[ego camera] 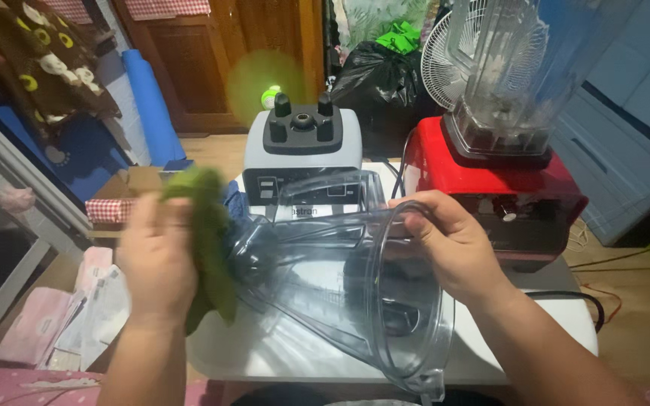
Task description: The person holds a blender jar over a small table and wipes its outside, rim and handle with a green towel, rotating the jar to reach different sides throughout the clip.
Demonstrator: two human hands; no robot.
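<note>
Left hand [156,256] blurred; green cloth [208,240] perhaps crumpled.

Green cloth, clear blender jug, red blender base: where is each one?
green cloth [208,225]: head view, its middle fold.
clear blender jug [325,278]: head view, its side wall.
red blender base [543,197]: head view, its front panel.

Head view: left hand [158,256] presses a green cloth [208,240] against the base of a clear blender jug [340,293] lying on its side; right hand [453,244] grips its rim. Behind stand a grey blender base [302,146] and a red blender [494,173].
</note>
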